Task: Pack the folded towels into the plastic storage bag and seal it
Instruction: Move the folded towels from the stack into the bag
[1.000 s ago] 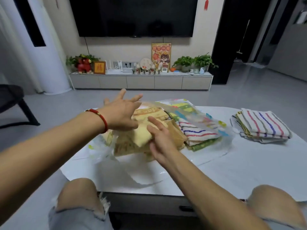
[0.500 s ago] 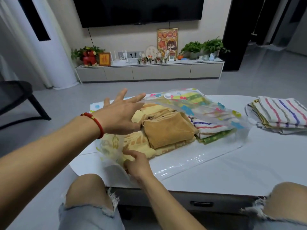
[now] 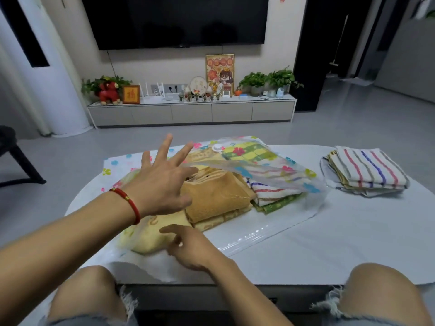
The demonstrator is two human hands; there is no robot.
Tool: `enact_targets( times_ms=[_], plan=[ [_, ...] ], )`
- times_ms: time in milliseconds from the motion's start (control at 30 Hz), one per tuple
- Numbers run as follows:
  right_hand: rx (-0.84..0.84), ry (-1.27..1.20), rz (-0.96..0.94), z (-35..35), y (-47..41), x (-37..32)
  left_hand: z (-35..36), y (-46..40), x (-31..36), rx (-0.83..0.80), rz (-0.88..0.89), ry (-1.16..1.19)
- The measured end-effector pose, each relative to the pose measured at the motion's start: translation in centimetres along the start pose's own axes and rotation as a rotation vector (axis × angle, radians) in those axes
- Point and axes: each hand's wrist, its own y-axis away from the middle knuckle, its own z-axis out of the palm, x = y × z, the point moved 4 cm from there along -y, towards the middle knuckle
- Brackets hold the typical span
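Counting | two hands (image 3: pixel 164 184) | one bag (image 3: pixel 270 170) | perhaps four towels (image 3: pixel 215 196) inside

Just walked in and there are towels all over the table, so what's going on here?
A person is packing folded towels into a plastic storage bag on the table. The left hand holds the bag's mouth up with spread fingers; the right hand is at the yellow towel. An orange towel lies inside; a striped stack waits outside. The bag is unsealed.
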Motion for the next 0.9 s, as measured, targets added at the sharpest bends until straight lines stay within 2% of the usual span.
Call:
enact_targets(
  times_ms=[100, 200, 400, 500, 600, 667, 800, 900],
  plan=[
    [-0.021, 0.037, 0.050, -5.5, 4.5, 2.7, 0.9, -1.9, 2.9, 0.009, 0.046, -0.040],
    [0.096, 0.026, 0.210, -13.3, 8.9, 7.4, 1.4, -4.3, 6.3, 0.009, 0.102, -0.059],
    [0.792, 0.116, 0.481, -29.6, 14.2, 18.9, 2.8, -9.1, 11.0, 0.001, 0.179, -0.078],
    [0.957, 0.210, 0.588, -35.2, 14.2, 24.0, 3.3, -11.1, 12.0, 0.008, 0.195, -0.065],
    [1.010, 0.369, 0.655, -40.1, 13.1, 27.3, 3.2, -13.3, 13.0, 0.084, 0.200, -0.092],
    [0.974, 0.450, 0.738, -42.9, 12.1, 29.5, 3.0, -15.1, 13.6, 0.135, 0.206, -0.106],
    [0.867, 0.341, 0.922, -46.5, 10.3, 33.8, 3.2, -17.4, 14.1, 0.202, 0.219, -0.053],
    [0.882, 0.403, 0.969, -47.1, 10.0, 34.9, 3.7, -17.5, 14.3, 0.222, 0.219, -0.052]
  ],
)
